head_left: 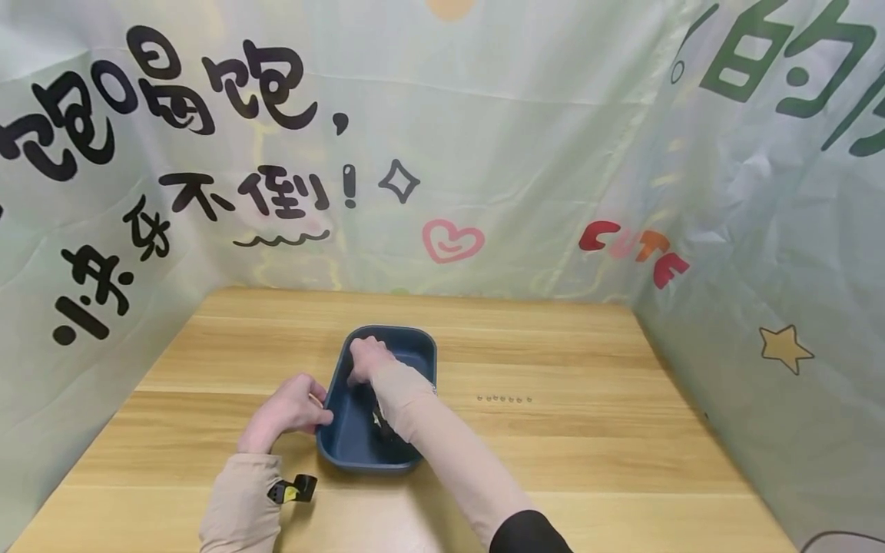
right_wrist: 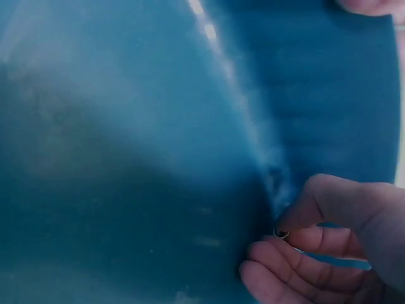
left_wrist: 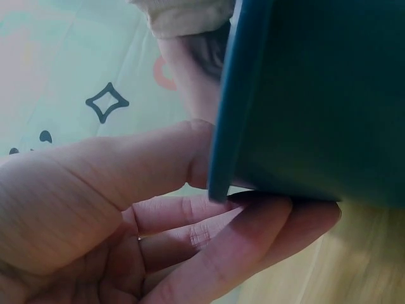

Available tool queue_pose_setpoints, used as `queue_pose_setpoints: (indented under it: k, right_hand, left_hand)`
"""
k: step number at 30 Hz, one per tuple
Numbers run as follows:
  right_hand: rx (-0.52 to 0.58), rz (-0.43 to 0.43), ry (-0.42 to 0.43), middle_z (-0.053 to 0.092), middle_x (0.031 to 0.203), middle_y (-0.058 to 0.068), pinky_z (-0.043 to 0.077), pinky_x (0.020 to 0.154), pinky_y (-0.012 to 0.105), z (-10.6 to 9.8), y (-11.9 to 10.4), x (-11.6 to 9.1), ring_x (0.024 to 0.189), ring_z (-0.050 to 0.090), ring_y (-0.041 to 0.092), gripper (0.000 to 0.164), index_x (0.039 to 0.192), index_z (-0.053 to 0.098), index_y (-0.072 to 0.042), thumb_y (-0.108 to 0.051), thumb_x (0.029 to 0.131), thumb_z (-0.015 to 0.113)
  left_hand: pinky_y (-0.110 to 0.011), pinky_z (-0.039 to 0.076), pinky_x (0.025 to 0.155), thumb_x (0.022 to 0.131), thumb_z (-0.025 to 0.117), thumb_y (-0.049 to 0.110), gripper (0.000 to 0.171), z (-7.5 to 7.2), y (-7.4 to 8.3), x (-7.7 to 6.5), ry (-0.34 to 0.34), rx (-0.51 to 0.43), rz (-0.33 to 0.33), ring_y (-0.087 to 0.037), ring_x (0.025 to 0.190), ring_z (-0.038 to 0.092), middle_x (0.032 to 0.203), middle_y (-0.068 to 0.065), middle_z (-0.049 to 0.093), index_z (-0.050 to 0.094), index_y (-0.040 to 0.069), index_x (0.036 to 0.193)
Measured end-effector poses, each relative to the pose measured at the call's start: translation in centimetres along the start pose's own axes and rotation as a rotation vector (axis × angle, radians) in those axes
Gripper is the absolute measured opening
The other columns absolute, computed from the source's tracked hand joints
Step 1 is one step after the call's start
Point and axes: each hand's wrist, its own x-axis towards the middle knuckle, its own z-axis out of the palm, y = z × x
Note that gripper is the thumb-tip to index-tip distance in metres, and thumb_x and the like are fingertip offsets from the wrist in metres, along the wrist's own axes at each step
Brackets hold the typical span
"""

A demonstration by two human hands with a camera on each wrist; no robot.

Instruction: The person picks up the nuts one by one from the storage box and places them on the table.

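Observation:
A dark blue rectangular plastic tray (head_left: 346, 449) with raised walls sits on the wooden table. On its left side, my left hand (head_left: 293, 407) grips the rim, thumb over the edge and fingers against the outer wall. The left wrist view shows that same rim (left_wrist: 237, 95) between thumb and fingers. My right hand (head_left: 369, 359) reaches inside, at the tray's far left corner. In the right wrist view its thumb and finger pinch a small shiny ring-like metal piece (right_wrist: 281, 234) close to the tray floor; its exact kind is too small to tell.
Several tiny metal pieces (head_left: 505, 399) lie in a row on the table (head_left: 567, 453) right of the tray. A printed cloth (head_left: 532, 177) hangs around the back and sides. The left wrist carries a black and yellow device (head_left: 293, 490).

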Motion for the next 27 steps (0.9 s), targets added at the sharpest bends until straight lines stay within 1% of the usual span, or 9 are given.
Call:
queue_pose_setpoints:
  k: [3, 6, 10, 14, 16, 20, 24, 25, 27]
  right_hand:
    - [0.108, 0.004, -0.037, 0.062, 0.062, 0.003, 0.049, 0.039, 0.024, -0.9, 0.4, -0.6, 0.044, 0.059, 0.015, 0.015, 0.074, 0.062, -0.012, -0.018, 0.066, 0.074]
    - [0.216, -0.042, -0.085, 0.062, 0.057, 0.004, 0.051, 0.040, 0.023, -2.5, 1.2, -1.5, 0.043, 0.059, 0.014, 0.004, 0.070, 0.063, -0.010, -0.009, 0.073, 0.066]
    - [0.398, -0.156, -0.163, 0.066, 0.067, 0.011, 0.056, 0.051, 0.023, -4.9, 2.8, -3.2, 0.056, 0.064, 0.017, 0.009, 0.083, 0.067, -0.001, 0.001, 0.078, 0.060]
    - [0.628, -0.246, -0.167, 0.066, 0.081, 0.025, 0.058, 0.060, 0.028, -6.5, 4.9, -5.1, 0.065, 0.066, 0.024, 0.017, 0.093, 0.063, 0.011, 0.007, 0.077, 0.059]
    - [0.731, -0.294, -0.147, 0.063, 0.086, 0.032, 0.058, 0.063, 0.031, -7.0, 6.2, -6.0, 0.066, 0.066, 0.026, 0.019, 0.095, 0.061, 0.015, 0.008, 0.079, 0.057]
    - [0.848, -0.368, -0.079, 0.060, 0.089, 0.037, 0.058, 0.067, 0.038, -7.2, 9.1, -7.8, 0.066, 0.066, 0.024, 0.021, 0.098, 0.058, 0.017, 0.004, 0.081, 0.056]
    - [0.872, -0.377, 0.051, 0.062, 0.087, 0.033, 0.057, 0.069, 0.043, -7.0, 11.8, -9.7, 0.068, 0.065, 0.028, 0.020, 0.096, 0.061, 0.011, -0.002, 0.081, 0.059]
    - [0.868, -0.370, 0.093, 0.063, 0.086, 0.032, 0.057, 0.069, 0.043, -7.1, 12.3, -10.3, 0.069, 0.065, 0.031, 0.019, 0.095, 0.062, 0.010, -0.002, 0.081, 0.059]
    - [0.845, -0.366, 0.185, 0.064, 0.086, 0.029, 0.057, 0.069, 0.039, -7.2, 13.3, -11.7, 0.072, 0.064, 0.035, 0.016, 0.092, 0.064, 0.008, -0.002, 0.080, 0.061]
  left_hand:
    - [-0.029, 0.057, 0.054, 0.066, 0.066, 0.002, 0.029, 0.1, -0.1, 0.0, -0.009, -0.020, -0.008, -0.016, 0.057, 0.063, 0.068, -0.010, 0.064, 0.058, -0.009, 0.091]
    - [-0.029, 0.057, 0.055, 0.065, 0.066, 0.001, 0.031, 0.1, -0.1, 0.1, -0.016, -0.040, -0.010, -0.017, 0.058, 0.063, 0.069, -0.010, 0.064, 0.057, -0.011, 0.092]
    - [-0.028, 0.057, 0.054, 0.064, 0.066, 0.001, 0.032, 0.1, -0.1, 0.1, -0.010, -0.032, -0.003, -0.017, 0.058, 0.063, 0.070, -0.011, 0.065, 0.057, -0.011, 0.093]
    - [-0.029, 0.057, 0.054, 0.064, 0.065, 0.000, 0.034, 0.0, -0.1, -0.1, -0.011, -0.037, 0.005, -0.018, 0.059, 0.063, 0.072, -0.013, 0.065, 0.055, -0.013, 0.093]
    - [-0.029, 0.057, 0.055, 0.064, 0.065, -0.001, 0.034, -0.1, -0.1, -0.2, -0.016, -0.048, 0.005, -0.018, 0.060, 0.064, 0.073, -0.014, 0.065, 0.054, -0.014, 0.094]
    - [-0.030, 0.057, 0.056, 0.065, 0.065, -0.001, 0.035, -0.1, 0.0, -0.3, -0.026, -0.060, 0.002, -0.019, 0.060, 0.064, 0.073, -0.014, 0.065, 0.053, -0.015, 0.095]
    - [-0.029, 0.057, 0.056, 0.064, 0.064, -0.001, 0.035, 0.0, -0.1, -0.1, -0.022, -0.051, -0.003, -0.019, 0.060, 0.064, 0.073, -0.013, 0.065, 0.053, -0.014, 0.095]
    - [-0.029, 0.057, 0.056, 0.064, 0.064, -0.001, 0.035, 0.0, -0.1, -0.1, -0.021, -0.050, -0.004, -0.018, 0.060, 0.064, 0.073, -0.013, 0.065, 0.053, -0.014, 0.095]
    - [-0.029, 0.057, 0.055, 0.064, 0.064, -0.001, 0.034, 0.1, -0.1, 0.0, -0.016, -0.053, -0.008, -0.018, 0.059, 0.064, 0.074, -0.014, 0.065, 0.054, -0.013, 0.094]
